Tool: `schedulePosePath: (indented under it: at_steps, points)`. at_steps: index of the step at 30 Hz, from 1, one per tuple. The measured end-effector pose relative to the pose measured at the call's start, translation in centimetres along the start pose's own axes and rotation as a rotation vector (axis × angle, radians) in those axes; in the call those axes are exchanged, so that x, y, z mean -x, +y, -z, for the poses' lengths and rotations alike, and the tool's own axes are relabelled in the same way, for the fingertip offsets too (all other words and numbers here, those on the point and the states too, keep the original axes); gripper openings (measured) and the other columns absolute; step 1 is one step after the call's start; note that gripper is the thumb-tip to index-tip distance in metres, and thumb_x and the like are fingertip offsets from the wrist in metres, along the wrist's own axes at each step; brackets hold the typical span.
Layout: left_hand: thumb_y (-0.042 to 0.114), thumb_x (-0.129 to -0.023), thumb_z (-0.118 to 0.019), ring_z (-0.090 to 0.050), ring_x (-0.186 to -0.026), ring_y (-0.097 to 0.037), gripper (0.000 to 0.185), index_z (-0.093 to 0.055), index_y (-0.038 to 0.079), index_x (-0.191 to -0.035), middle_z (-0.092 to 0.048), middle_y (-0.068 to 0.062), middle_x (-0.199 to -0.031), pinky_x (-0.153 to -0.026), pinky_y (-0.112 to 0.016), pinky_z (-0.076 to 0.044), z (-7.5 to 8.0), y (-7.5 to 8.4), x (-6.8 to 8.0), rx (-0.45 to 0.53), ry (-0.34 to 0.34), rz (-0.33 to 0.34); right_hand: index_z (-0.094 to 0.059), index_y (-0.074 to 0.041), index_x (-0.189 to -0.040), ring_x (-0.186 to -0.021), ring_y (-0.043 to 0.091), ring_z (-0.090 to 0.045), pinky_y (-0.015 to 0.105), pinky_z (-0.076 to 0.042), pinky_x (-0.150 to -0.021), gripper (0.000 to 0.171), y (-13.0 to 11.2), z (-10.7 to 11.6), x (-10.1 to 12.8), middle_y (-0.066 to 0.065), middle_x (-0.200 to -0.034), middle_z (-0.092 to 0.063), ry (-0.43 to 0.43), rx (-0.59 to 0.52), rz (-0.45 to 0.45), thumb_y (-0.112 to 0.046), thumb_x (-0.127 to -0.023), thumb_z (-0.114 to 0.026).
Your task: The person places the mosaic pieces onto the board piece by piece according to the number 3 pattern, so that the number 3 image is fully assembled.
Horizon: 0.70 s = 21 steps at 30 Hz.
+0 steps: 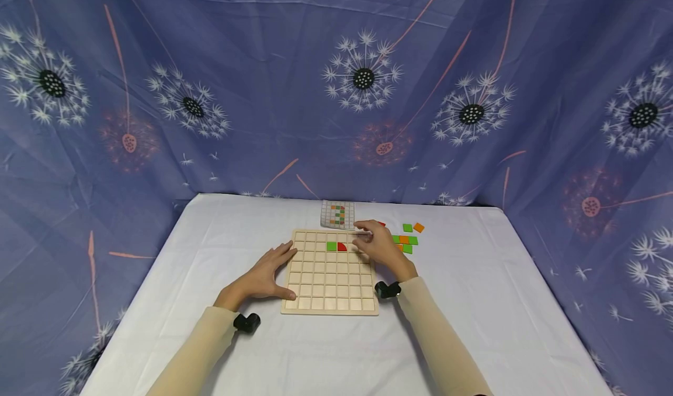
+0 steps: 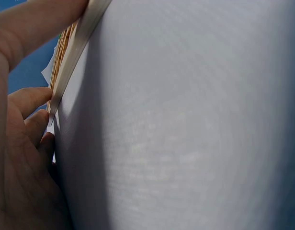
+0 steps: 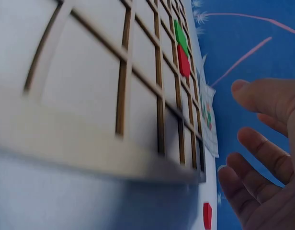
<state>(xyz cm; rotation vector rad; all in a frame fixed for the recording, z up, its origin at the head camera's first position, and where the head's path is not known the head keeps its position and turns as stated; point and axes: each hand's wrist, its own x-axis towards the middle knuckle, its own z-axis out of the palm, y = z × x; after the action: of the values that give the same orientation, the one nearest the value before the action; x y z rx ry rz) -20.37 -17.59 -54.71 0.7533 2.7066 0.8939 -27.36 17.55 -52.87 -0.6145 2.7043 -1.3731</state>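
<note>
Left hand (image 1: 265, 279) lies flat, fingers straight, pressing the wooden grid board (image 1: 331, 294) at its left edge; right hand (image 1: 380, 245) hovers over the top-right cells, fingers loose, nothing held as far as I can tell. Board sits mid table (image 1: 473, 302). Only a green tile (image 1: 331, 246) & red tile (image 1: 342, 246) placed; most cells bare. Beyond: loose tiles (image 1: 407, 239), partly hidden by the hand, & pattern card (image 1: 337, 214), too small to read.

No readable text, label, brand or number shows on anything.
</note>
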Motion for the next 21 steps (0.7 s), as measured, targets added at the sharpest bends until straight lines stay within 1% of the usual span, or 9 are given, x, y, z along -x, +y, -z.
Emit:
schedulePosePath:
  at_steps: [4, 6, 9, 14, 19, 21]
  points:
    - [0.058, -0.067, -0.090, -0.019, -0.155, -0.049, 0.121, -0.035, 0.002, -0.159, -0.022, -0.019, -0.170, -0.126, -0.065, -0.017, 0.1, 0.1, 0.1, 0.001, 0.005, -0.007, -0.059, -0.006, -0.144, -0.130, 0.037, -0.058, 0.054, -0.055, -0.100, 0.055, 0.4, 0.6, 0.3, 0.015, -0.144, -0.058, 0.027, 0.069, -0.017, -0.021, -0.094, -0.076]
    - [0.058, -0.067, -0.090, -0.020, -0.155, -0.049, 0.121, -0.035, 0.002, -0.159, -0.022, -0.020, -0.170, -0.126, -0.065, -0.017, 0.1, 0.1, 0.1, 0.003, 0.006, -0.009, -0.058, -0.007, -0.145, -0.132, 0.038, -0.055, 0.056, -0.054, -0.102, 0.058, 0.6, 0.9, 0.5, 0.015, -0.144, -0.057, 0.032, 0.080, -0.026, -0.024, -0.094, -0.077]
    - [0.058, -0.067, -0.090, -0.020, -0.155, -0.049, 0.121, -0.035, 0.002, -0.159, -0.022, -0.020, -0.170, -0.126, -0.065, -0.017, 0.1, 0.1, 0.0, 0.005, 0.007, -0.010, -0.057, -0.007, -0.146, -0.133, 0.039, -0.055, 0.055, -0.054, -0.103, 0.061, 0.9, 1.5, 0.8, 0.016, -0.144, -0.057, 0.045, 0.097, -0.027, -0.027, -0.093, -0.078]
    - [0.058, -0.067, -0.090, -0.020, -0.155, -0.049, 0.121, -0.035, 0.003, -0.159, -0.022, -0.020, -0.170, -0.126, -0.065, -0.017, 0.0, 0.0, 0.0, 0.002, 0.010, -0.010, -0.057, -0.006, -0.146, -0.133, 0.039, -0.055, 0.057, -0.052, -0.105, 0.064, 1.4, 2.3, 1.1, 0.017, -0.144, -0.057, 0.079, 0.137, -0.023, -0.028, -0.090, -0.081]
    - [0.058, -0.067, -0.090, -0.020, -0.155, -0.049, 0.121, -0.035, 0.003, -0.159, -0.022, -0.020, -0.170, -0.126, -0.065, -0.017, 0.0, 0.0, 0.0, -0.001, 0.008, -0.012, -0.055, -0.008, -0.148, -0.142, 0.038, -0.047, 0.059, -0.044, -0.114, 0.068, 2.1, 3.0, 1.3, 0.016, -0.152, -0.052, 0.093, 0.170, -0.051, -0.031, -0.090, -0.081]
    - [0.058, -0.067, -0.090, -0.020, -0.155, -0.048, 0.121, -0.035, 0.003, -0.160, -0.022, -0.020, -0.170, -0.126, -0.065, -0.017, 0.0, 0.0, 0.0, 0.001, 0.007, -0.011, -0.054, -0.009, -0.149, -0.144, 0.038, -0.045, 0.059, -0.043, -0.115, 0.068, 2.4, 3.3, 1.4, 0.015, -0.153, -0.050, 0.097, 0.169, -0.059, -0.031, -0.090, -0.081]
